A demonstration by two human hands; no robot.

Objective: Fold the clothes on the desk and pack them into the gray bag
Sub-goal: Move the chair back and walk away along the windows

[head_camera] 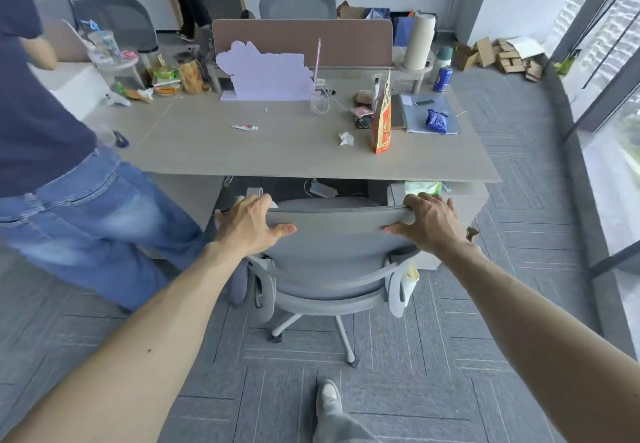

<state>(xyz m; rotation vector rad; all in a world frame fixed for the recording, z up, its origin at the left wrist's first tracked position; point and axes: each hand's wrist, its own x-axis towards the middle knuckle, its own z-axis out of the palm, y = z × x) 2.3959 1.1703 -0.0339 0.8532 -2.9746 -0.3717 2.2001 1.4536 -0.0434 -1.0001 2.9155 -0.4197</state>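
Observation:
A grey office chair (329,255) stands in front of the desk (242,151), its back toward me. My left hand (247,224) grips the left end of the chair's top edge, thumb on the near side. My right hand (429,222) grips the right end the same way. No clothes and no gray bag show in this view.
A person in jeans and a dark shirt (69,165) stands close at the left of the desk. On the desk lie an orange snack bag (382,120), a blue packet (436,121), a crumpled tissue (346,138), jars (188,73) and a blue can (442,78). Glass wall at right.

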